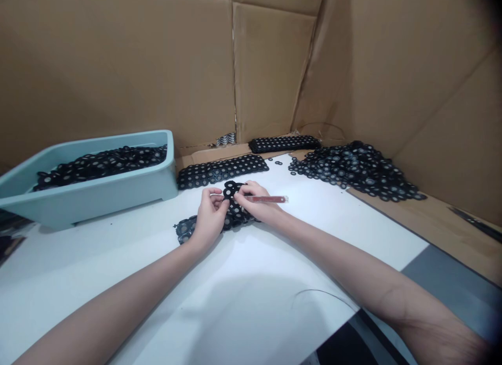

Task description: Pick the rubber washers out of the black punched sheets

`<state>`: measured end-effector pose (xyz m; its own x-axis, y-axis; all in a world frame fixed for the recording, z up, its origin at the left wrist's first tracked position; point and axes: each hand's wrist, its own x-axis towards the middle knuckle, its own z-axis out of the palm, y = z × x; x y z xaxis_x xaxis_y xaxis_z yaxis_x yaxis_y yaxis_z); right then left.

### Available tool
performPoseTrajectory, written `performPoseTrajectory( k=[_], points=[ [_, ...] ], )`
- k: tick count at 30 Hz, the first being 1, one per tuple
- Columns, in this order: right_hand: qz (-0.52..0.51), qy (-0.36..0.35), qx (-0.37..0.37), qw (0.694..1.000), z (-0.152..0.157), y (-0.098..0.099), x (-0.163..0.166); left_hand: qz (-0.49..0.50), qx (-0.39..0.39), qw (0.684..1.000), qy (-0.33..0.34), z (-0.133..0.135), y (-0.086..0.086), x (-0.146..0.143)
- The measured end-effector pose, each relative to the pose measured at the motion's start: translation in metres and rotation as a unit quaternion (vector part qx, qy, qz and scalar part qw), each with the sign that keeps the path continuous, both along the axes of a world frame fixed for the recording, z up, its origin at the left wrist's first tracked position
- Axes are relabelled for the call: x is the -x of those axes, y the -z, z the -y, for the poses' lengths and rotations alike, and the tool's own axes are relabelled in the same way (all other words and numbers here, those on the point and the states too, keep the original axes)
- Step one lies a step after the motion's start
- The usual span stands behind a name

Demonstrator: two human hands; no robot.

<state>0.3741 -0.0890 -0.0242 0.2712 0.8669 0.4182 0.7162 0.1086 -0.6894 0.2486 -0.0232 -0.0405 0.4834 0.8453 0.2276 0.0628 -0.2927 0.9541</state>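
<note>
From nine o'clock, a black ring-dotted strip [236, 210], lying roughly nine-to-three, is pinched by the left hand [210, 213]; at three, a reddish stick [270, 199] is gripped by the right hand [263, 209].

Between the forearms [125, 302] the white surface [235, 271] gives passage, but the black rings [236, 213] block ahead, and the blue tub [125, 197] leftward.

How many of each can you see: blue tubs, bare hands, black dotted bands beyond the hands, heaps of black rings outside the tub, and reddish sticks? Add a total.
Blue tub: 1
Left hand and right hand: 2
Back band and nearer band: 2
Heap of black rings: 1
Reddish stick: 1
Total: 7
</note>
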Motion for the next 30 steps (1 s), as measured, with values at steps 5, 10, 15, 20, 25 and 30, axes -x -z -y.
performPoseTrajectory(
  k=[5, 10, 15, 20, 25, 30],
  points=[
    [0.032, 0.024, 0.001, 0.999, -0.001, -0.003, 0.003, 0.032, 0.002, 0.999, -0.012, 0.005, -0.003, 0.0],
    [0.076, 0.035, -0.004, 0.996, 0.0, -0.004, 0.004, 0.032, 0.001, 0.999, -0.017, 0.01, -0.005, 0.0],
    [0.151, 0.027, -0.026, 0.988, 0.005, -0.01, 0.005, 0.042, -0.022, 0.999, -0.014, 0.012, -0.01, -0.001],
    [0.192, 0.012, -0.052, 0.98, 0.005, -0.007, 0.002, 0.029, -0.017, 0.999, -0.023, 0.01, -0.01, -0.002],
    [0.07, -0.009, -0.032, 0.997, 0.0, 0.0, -0.004, 0.013, -0.002, 1.0, -0.027, 0.006, -0.004, -0.002],
    [0.013, -0.013, -0.027, 0.999, 0.001, -0.004, -0.004, 0.028, 0.004, 0.999, -0.028, 0.001, 0.0, -0.002]
  ],
)
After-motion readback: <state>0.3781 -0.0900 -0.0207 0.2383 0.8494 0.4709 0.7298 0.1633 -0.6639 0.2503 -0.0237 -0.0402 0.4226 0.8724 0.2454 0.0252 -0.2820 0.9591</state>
